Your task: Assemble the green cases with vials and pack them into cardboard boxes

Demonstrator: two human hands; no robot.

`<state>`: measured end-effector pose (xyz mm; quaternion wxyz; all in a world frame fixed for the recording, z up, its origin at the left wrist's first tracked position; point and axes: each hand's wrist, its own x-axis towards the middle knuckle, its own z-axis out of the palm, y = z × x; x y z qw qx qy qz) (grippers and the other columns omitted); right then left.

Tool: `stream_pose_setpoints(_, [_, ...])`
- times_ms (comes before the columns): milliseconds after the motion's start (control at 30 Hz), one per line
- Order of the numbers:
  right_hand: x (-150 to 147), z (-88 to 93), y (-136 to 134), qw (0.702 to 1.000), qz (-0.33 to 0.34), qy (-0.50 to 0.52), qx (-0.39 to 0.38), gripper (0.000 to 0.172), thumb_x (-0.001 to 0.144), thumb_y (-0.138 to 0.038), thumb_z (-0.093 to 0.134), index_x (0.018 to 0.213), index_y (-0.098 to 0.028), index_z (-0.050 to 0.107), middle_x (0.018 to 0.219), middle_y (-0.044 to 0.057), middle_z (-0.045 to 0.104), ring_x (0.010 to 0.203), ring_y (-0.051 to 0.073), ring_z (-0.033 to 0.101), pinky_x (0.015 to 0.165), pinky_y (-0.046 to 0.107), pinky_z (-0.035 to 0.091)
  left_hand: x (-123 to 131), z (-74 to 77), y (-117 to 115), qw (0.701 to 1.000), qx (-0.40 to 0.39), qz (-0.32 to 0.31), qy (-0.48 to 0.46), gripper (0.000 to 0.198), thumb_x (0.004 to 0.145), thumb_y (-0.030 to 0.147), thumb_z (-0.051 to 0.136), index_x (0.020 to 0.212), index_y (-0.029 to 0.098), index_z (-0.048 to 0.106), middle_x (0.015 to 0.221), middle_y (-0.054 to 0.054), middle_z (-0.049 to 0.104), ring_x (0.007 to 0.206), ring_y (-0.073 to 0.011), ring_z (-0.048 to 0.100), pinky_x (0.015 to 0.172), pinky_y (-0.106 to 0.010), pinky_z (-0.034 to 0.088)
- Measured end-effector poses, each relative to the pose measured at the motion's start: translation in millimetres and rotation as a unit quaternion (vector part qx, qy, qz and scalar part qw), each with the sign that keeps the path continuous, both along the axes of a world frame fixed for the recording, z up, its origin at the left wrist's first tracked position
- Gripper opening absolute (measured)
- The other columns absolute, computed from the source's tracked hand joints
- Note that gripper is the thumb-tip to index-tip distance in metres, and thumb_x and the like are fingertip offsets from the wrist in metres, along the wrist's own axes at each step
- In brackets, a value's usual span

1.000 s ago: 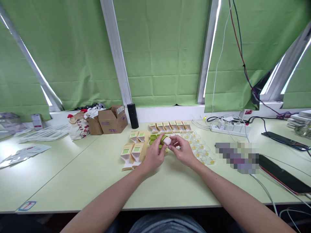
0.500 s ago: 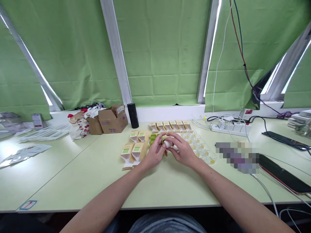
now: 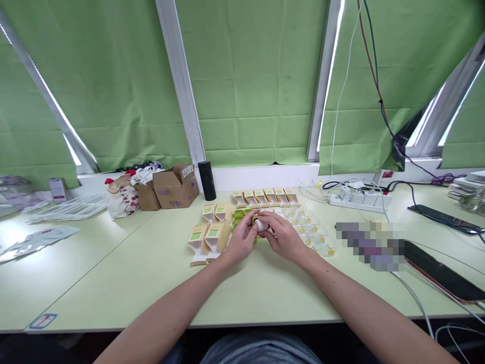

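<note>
Left hand [image 3: 242, 238] and right hand [image 3: 284, 235] grip a small white-and-green object [image 3: 261, 225] (partly hidden).

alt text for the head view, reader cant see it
A person's left hand and right hand hold a small white and green object over a pale table, with small cartons to the left and behind and clear plastic pieces to the right.

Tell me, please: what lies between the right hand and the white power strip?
In the head view, clear pieces with yellow spots lie nearest the right hand, then bare table up to the power strip.
</note>
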<state>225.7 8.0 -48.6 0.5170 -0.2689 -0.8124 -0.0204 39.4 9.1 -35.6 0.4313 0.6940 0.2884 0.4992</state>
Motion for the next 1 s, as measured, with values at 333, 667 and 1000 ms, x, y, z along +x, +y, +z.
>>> stream_pose_setpoints(333, [0,1.9,-1,1.000,-0.005,-0.002,0.009,0.034,0.106,-0.018,0.051,0.138,-0.026,0.060,0.134,0.018,0.070,0.125,0.031,0.071,0.095,0.051,0.067,8,2.5,-5,0.999,-0.004,-0.017,-0.043,0.055,0.101,0.049,0.065,0.145,0.022,0.045,0.119,-0.009,0.072,0.100,-0.0182,0.069,0.087,-0.031,0.056])
stream_pose_setpoints(667, [2,2.5,0,1.000,-0.011,0.001,0.021,0.032,0.106,-0.019,0.055,0.136,-0.026,0.062,0.132,0.017,0.072,0.124,0.031,0.071,0.095,0.050,0.067,7,3.0,-5,0.999,-0.003,-0.019,-0.051,0.052,0.101,0.049,0.065,0.139,0.022,0.044,0.114,-0.009,0.073,0.094,-0.0185,0.069,0.084,-0.031,0.055])
stream_pose_setpoints(1000, [0,-1.2,-1,1.000,-0.022,0.000,-0.005,0.038,0.103,-0.016,0.055,0.139,-0.026,0.059,0.134,0.016,0.071,0.117,0.029,0.072,0.086,0.045,0.067,8,-2.7,-3,1.000,0.027,-0.011,-0.011,0.068,0.096,0.061,0.072,0.145,0.018,0.054,0.133,-0.018,0.068,0.109,-0.0260,0.071,0.095,-0.040,0.060])
